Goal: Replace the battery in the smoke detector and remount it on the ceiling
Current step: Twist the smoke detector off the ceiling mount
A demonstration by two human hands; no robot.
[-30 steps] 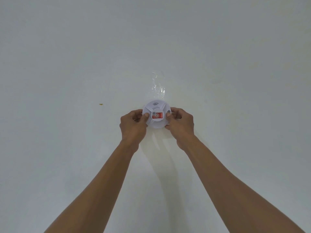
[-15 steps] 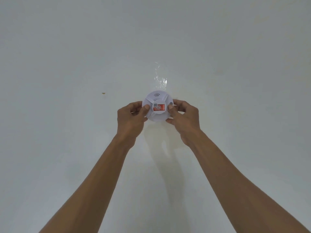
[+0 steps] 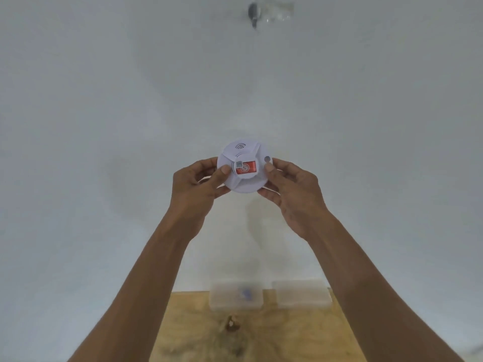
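The round white smoke detector with a red label at its centre is held in front of a white surface, between both hands. My left hand grips its left rim, thumb on the face. My right hand grips its right rim, thumb beside a small round button. High above, a dark mount spot with clear tape sits on the white surface, far from the detector.
A wooden tabletop shows at the bottom. Two clear plastic boxes stand at its far edge, the left one holding a small bluish item. A small brown object lies in front of them.
The detector has come away from the taped spot and moved down with both hands. The view has tilted down, bringing the table into sight.
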